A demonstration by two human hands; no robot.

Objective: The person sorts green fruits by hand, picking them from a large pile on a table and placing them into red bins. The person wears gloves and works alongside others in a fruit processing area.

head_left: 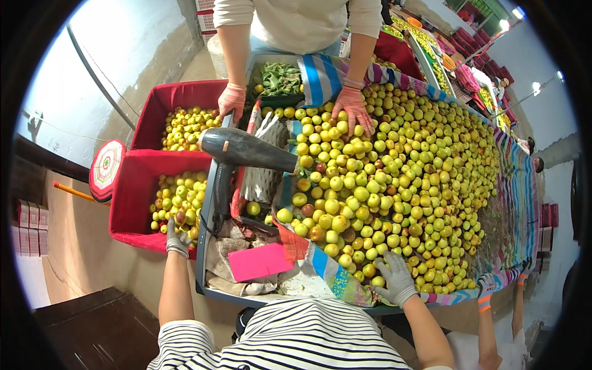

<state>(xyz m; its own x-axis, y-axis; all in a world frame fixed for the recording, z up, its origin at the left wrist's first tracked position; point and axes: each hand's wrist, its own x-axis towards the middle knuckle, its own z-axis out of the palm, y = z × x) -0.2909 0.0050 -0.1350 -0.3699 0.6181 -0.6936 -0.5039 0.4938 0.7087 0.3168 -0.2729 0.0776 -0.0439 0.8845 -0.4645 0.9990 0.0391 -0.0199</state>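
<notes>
My left hand (177, 241), in a grey glove, is over the near red bin (132, 213), fingers apart beside the small round yellow-green fruits (176, 192) in it. A browner fruit (179, 217) sits close to its fingertips; whether they touch is unclear. My right hand (396, 281), gloved alike, rests with spread fingers at the near edge of a wide fruit heap (407, 185) on the table. Most fruits are yellow-green, some reddish-brown. The heap lies on striped cloth (521, 197).
Opposite, a person's pink-gloved hands (353, 110) touch the heap and the tray edge. A hair dryer (246, 150) lies across the table's left part, near a pink card (260, 261) and a bin of leaves (280, 79). Another red bin (151, 114) stands farther left. Another worker's hands (486, 293) are at right.
</notes>
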